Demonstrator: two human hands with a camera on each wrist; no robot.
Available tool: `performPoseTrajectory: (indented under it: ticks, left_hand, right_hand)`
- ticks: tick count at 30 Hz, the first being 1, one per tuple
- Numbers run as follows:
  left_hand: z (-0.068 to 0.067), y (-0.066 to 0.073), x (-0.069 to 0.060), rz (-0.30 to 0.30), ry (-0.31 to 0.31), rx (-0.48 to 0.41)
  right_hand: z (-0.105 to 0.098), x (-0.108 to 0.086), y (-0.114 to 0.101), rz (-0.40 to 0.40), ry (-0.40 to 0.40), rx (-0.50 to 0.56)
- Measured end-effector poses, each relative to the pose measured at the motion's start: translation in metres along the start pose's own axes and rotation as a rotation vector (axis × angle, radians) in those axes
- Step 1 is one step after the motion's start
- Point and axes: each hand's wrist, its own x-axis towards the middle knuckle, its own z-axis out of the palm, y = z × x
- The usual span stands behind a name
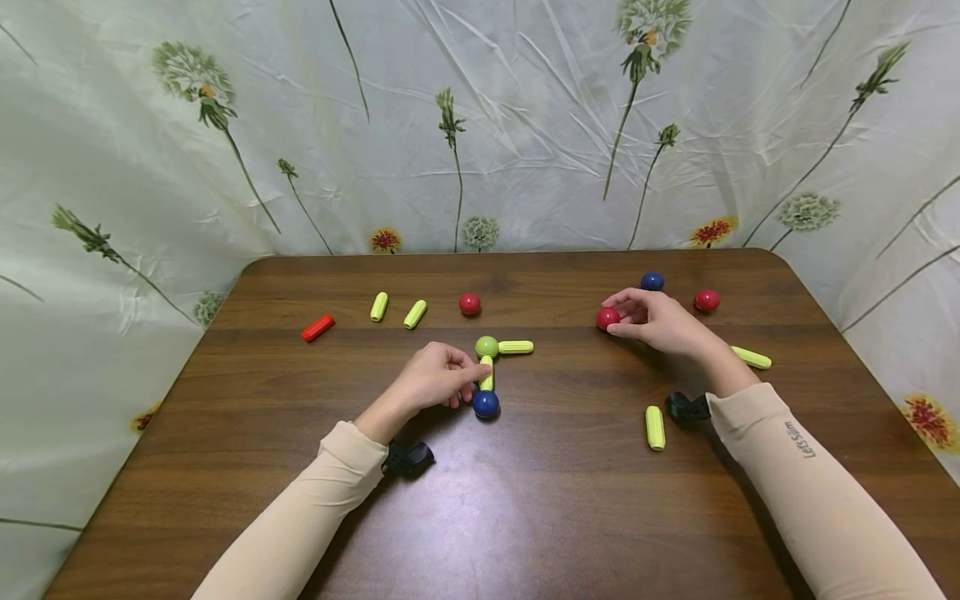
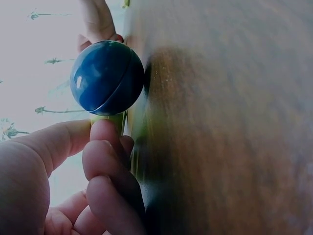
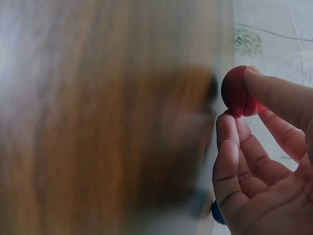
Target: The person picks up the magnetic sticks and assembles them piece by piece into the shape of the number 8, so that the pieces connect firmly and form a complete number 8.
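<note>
My left hand (image 1: 438, 377) pinches the yellow stick (image 1: 487, 375) that joins a green ball (image 1: 487, 347) to a blue ball (image 1: 486, 405). A second yellow stick (image 1: 516, 347) extends right from the green ball. In the left wrist view the blue ball (image 2: 107, 78) stands just beyond the fingertips. Farther right, my right hand (image 1: 660, 323) holds a red ball (image 1: 608, 318) between thumb and fingers; the right wrist view shows this red ball (image 3: 239, 91) at the fingertips.
On the brown table (image 1: 570, 500), a red stick (image 1: 318, 327), two yellow sticks and a red ball (image 1: 469, 304) lie behind the left hand. Around the right arm are a blue ball (image 1: 652, 282), a red ball (image 1: 707, 301) and yellow sticks (image 1: 655, 428). A patterned cloth hangs behind.
</note>
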Motion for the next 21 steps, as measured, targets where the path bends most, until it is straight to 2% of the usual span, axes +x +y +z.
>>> performPoseTrajectory:
  ticks: [12,21]
  left_hand:
    - [0.000,0.000,0.000,0.000,0.003,0.002]
    - [-0.001,0.000,0.000,-0.008,-0.003,-0.006]
  right_hand:
    - [0.017,0.009,-0.019,-0.082,-0.069,0.010]
    - [0.025,0.011,-0.031,-0.097,-0.110,0.020]
